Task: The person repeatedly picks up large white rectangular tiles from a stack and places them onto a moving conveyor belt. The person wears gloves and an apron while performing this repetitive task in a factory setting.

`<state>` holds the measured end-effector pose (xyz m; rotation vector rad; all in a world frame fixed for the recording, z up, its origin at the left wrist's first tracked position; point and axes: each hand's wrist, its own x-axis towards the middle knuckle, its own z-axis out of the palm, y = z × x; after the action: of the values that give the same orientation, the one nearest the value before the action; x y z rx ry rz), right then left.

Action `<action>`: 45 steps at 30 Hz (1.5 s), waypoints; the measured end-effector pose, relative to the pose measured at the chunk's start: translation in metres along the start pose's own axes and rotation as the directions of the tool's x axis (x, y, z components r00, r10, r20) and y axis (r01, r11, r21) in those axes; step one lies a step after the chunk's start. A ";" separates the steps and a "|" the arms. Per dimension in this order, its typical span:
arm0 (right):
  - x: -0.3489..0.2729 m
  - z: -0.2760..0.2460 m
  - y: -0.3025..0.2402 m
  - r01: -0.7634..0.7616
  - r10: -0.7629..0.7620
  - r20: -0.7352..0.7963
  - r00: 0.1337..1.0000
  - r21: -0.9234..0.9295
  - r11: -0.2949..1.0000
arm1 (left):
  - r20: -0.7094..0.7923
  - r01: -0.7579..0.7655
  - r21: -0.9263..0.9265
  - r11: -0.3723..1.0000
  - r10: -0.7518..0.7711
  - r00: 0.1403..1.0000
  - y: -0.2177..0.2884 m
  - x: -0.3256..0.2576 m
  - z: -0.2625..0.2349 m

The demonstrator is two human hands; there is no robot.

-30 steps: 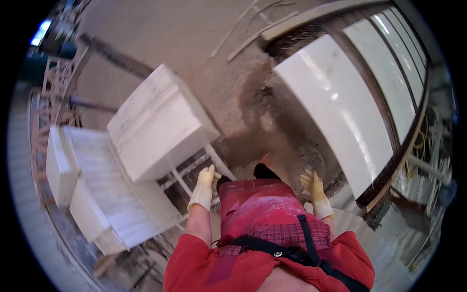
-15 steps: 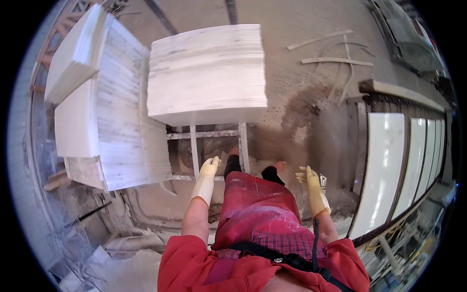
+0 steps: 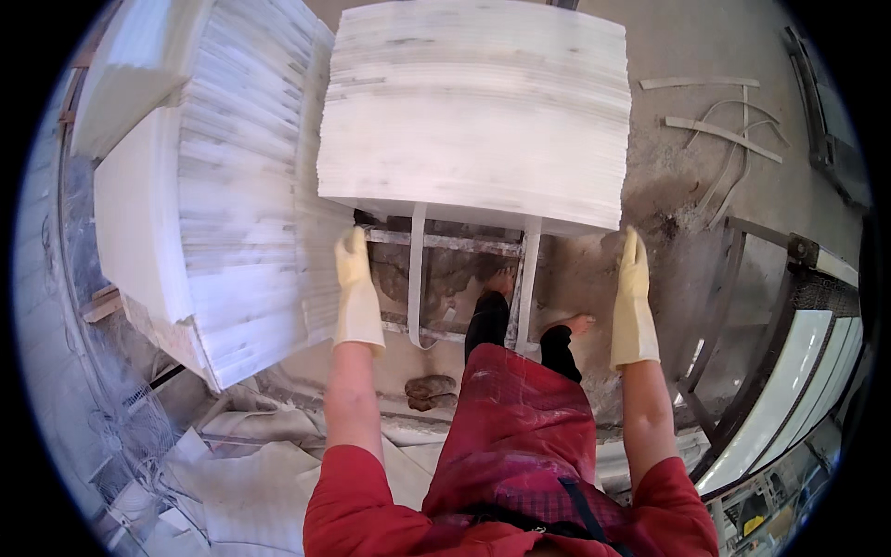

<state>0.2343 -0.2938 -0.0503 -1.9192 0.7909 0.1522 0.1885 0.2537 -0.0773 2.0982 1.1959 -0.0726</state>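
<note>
A tall stack of thin white sheets (image 3: 473, 111), their layered edges showing, stands in front of me on a frame with pale bars (image 3: 418, 269). My left hand (image 3: 357, 292), in a cream rubber glove, reaches forward just below the stack's near left corner, fingers stretched out. My right hand (image 3: 635, 302), gloved the same way, is held up beside the near right corner, its fingers straight and pointing ahead. Neither hand holds anything; whether the fingertips touch the stack I cannot tell.
More stacks of white sheets (image 3: 251, 186) stand close on the left. At right, glossy white panels (image 3: 775, 399) lie in a dark frame. Pale strips (image 3: 724, 135) lie on the floor ahead. Loose sheets (image 3: 251, 483) and a brown lump (image 3: 431, 390) lie low on the left.
I have come closer to the front stack, which looks larger. Both hands have reached forward and spread to either side of its near end. The panels at right have slipped toward the edge of view.
</note>
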 end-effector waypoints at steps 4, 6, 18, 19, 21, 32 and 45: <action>0.022 0.032 -0.022 -0.069 0.073 0.044 0.996 -0.074 0.995 | -0.170 -0.001 -0.047 0.999 -0.007 0.985 0.024 0.070 0.006; 0.023 0.045 -0.022 -0.167 0.172 0.024 0.985 -0.147 0.975 | -0.191 -0.044 -0.064 0.997 0.031 0.981 0.024 0.104 0.011; 0.028 0.049 0.001 -0.062 0.056 0.042 0.998 0.154 0.986 | -0.068 0.081 -0.337 0.938 -0.110 0.992 0.019 0.155 0.024; 0.028 0.048 0.002 -0.054 0.048 0.043 0.998 0.160 0.986 | -0.085 0.080 -0.344 0.936 -0.116 0.990 0.021 0.154 0.024; 0.030 0.045 0.003 -0.073 0.064 0.051 0.997 0.188 0.979 | -0.061 0.129 -0.362 0.923 -0.161 0.985 0.024 0.152 0.023; 0.035 0.034 0.004 -0.118 0.092 0.098 0.991 0.303 0.946 | -0.069 -0.074 -0.478 0.875 0.047 0.997 0.042 0.136 0.017; 0.035 0.042 0.013 -0.181 0.167 0.073 0.983 0.309 0.934 | -0.111 -0.118 -0.485 0.867 0.073 0.991 0.059 0.117 0.018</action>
<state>0.2632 -0.2777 -0.0955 -1.5393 0.8975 0.1665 0.3053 0.3098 -0.1018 1.7142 1.0255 0.3434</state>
